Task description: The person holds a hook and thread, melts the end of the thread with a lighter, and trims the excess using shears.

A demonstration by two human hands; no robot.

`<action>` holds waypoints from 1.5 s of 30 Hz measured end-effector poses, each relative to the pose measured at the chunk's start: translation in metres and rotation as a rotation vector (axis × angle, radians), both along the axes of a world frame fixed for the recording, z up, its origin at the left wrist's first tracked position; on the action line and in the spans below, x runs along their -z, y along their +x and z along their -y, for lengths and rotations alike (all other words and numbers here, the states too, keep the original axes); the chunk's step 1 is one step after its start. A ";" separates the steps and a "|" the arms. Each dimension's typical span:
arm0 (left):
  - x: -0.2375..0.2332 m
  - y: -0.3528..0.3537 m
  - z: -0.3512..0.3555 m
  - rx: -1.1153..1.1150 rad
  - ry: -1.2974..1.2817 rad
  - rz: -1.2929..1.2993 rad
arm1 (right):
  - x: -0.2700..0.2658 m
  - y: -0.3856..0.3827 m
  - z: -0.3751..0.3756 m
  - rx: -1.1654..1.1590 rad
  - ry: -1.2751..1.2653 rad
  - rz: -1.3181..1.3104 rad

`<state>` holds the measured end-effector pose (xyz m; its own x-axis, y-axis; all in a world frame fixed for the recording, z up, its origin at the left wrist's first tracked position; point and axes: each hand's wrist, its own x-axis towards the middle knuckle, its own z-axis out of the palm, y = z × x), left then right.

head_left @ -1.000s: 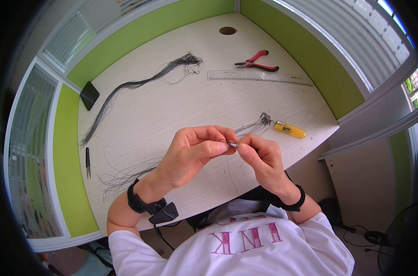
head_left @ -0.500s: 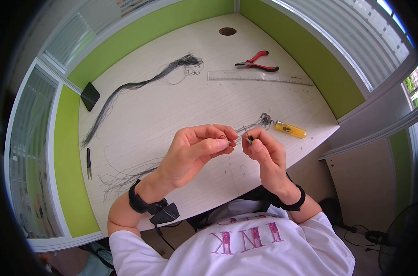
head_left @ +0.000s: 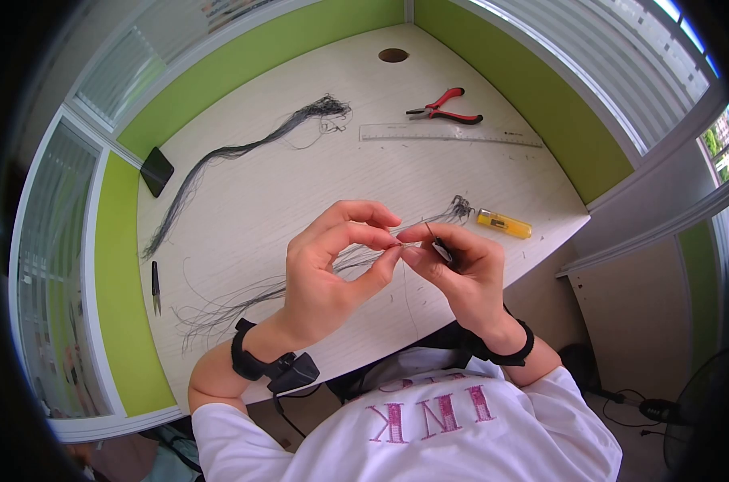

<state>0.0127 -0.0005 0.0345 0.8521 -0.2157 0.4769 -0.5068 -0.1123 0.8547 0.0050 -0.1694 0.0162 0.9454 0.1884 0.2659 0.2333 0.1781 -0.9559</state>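
Both left hand point(head_left: 320, 269) and right hand point(head_left: 470, 269) pinch fine thread point(head_left: 405, 285), thumbs to forefingers; long axis runs from between them toward surface's point(head_left: 364, 333) front edge; right also clasps dark tool point(head_left: 443, 248).

Left hand point(head_left: 324, 265), right hand point(head_left: 465, 265) nearly together — both in thumb-and-forefinger pinch

Left fingers point(head_left: 355, 234) and right fingers point(head_left: 449, 234) pinch a strand point(head_left: 406, 283); pliers point(head_left: 458, 118) lie beyond.
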 end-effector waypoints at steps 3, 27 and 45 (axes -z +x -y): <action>-0.002 -0.001 0.002 -0.054 0.085 0.098 | 0.001 -0.001 -0.003 -0.012 0.117 -0.079; 0.004 -0.003 0.001 0.054 -0.120 -0.147 | 0.008 0.002 -0.001 0.077 -0.130 0.193; 0.005 0.003 -0.001 0.145 -0.431 -0.795 | 0.023 0.062 0.111 0.548 -1.190 0.158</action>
